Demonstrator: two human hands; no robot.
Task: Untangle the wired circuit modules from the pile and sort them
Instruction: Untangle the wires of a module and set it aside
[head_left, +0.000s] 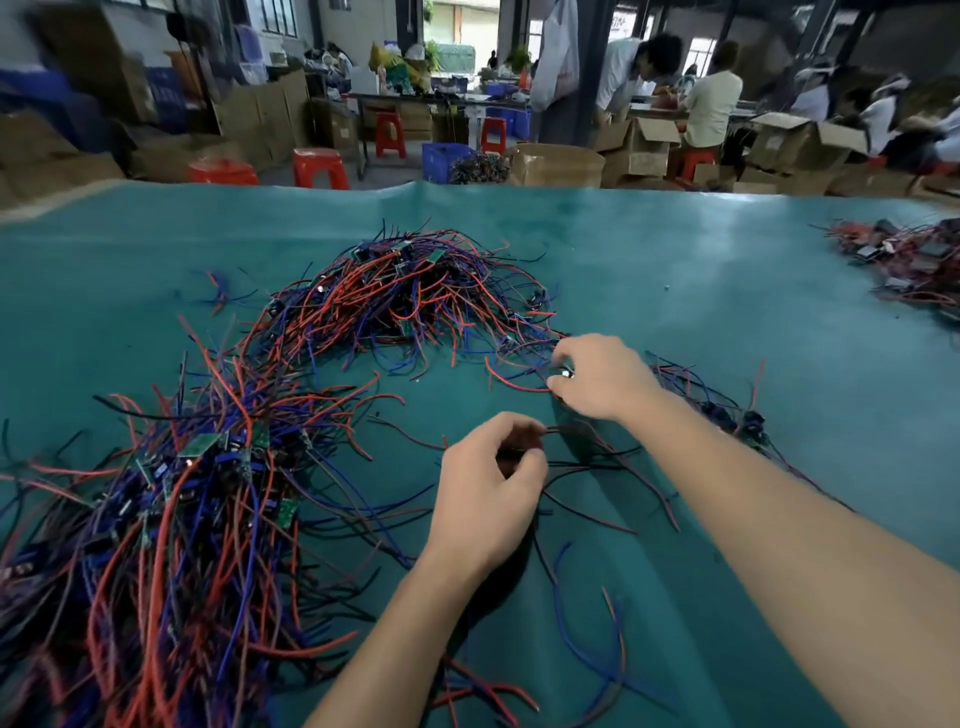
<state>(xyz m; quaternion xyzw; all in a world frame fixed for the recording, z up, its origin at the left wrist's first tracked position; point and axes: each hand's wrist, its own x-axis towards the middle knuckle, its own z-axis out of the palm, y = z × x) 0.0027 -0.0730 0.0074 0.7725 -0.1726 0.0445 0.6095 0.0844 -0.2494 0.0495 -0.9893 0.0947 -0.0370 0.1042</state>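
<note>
A tangled pile (410, 291) of red, blue and black wires with small green circuit modules lies at the middle of the teal table. A second, larger heap (171, 514) spreads at the near left. My left hand (485, 493) curls round a dark module with black wires near the table's middle. Just beyond it, my right hand (597, 376) pinches a small module at the pile's right edge, with red wires trailing from it. A few loose wires (597, 639) run between and under my forearms.
The teal table cover (675, 270) stretches to the far edge. A separate heap of modules (914, 265) sits at the far right. Beyond the table stand red stools, cardboard boxes, a blue crate and several seated people.
</note>
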